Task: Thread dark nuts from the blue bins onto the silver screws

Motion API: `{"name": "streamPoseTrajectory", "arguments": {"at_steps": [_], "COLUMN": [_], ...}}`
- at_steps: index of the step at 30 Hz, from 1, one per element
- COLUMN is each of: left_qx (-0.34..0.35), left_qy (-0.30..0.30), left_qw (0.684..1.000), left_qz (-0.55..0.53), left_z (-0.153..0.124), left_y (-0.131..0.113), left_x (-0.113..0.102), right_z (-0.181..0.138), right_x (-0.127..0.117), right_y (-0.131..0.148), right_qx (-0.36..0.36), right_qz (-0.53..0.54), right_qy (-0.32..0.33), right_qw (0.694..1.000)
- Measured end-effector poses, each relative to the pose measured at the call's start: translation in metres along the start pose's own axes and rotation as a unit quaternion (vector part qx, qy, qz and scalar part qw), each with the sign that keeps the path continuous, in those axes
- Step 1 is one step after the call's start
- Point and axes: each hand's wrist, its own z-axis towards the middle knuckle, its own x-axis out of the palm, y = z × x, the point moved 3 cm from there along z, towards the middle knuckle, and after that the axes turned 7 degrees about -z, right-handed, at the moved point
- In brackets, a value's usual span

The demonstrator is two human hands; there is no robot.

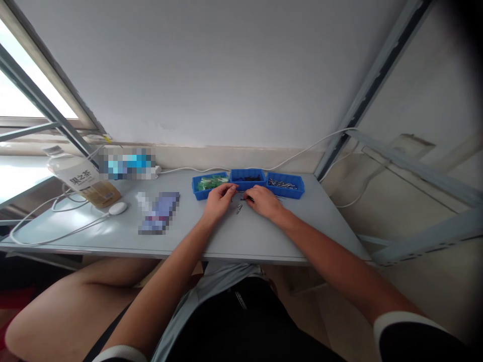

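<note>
My left hand [221, 199] is closed in a pinch in front of the left blue bin; what its fingertips hold is too small to make out. Close by on its right, my right hand [263, 201] has its fingers curled together, with a small dark piece [247, 198] showing at the fingertips. On the table between and just below the hands lie small silver metal pieces [239, 208]. Behind the hands stand three blue bins in a row: the left bin [200, 195] has green pieces, the middle bin [247, 173] dark pieces, the right bin [296, 193] thin silver metal pieces.
On the grey table [211, 241] a tea bottle [86, 178] stands at the left, with a white cable and a round white puck [117, 208] beside it. Two blurred-out items lie near it. Metal frame posts [341, 120] rise at both sides; a wall stands behind.
</note>
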Motion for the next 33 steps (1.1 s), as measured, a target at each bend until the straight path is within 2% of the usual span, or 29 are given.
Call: {"name": "streamPoseTrajectory", "arguments": {"at_steps": [5,8,14,18,25,29,33], "left_qx": [0.008,0.011,0.012,0.013,0.024,0.01,0.006], "left_qy": [0.005,0.011,0.03,0.063,0.08,0.091,0.094], "left_qw": [1.0,1.0,0.999,0.998,0.995,0.996,0.995], "left_qz": [0.008,0.013,0.005,-0.012,0.049,0.01,-0.016], "left_z": [-0.001,-0.002,-0.004,-0.005,-0.006,-0.006,-0.004], "left_y": [-0.002,-0.005,-0.006,-0.006,-0.006,-0.003,-0.001], "left_x": [0.0,0.001,0.004,0.009,0.009,0.01,0.01], "right_z": [-0.002,-0.001,0.002,0.003,0.001,-0.002,-0.004], "right_x": [-0.004,-0.004,0.003,0.008,0.003,-0.009,-0.02], "right_y": [0.002,0.0,-0.007,-0.009,-0.004,0.002,0.01], "right_qx": [0.023,0.056,0.128,0.132,0.125,0.106,0.057], "right_qz": [0.02,0.121,0.348,0.427,0.399,0.352,0.289], "right_qy": [-0.04,-0.086,-0.142,-0.144,-0.147,-0.179,-0.181], "right_qw": [0.999,0.987,0.918,0.883,0.896,0.912,0.938]}}
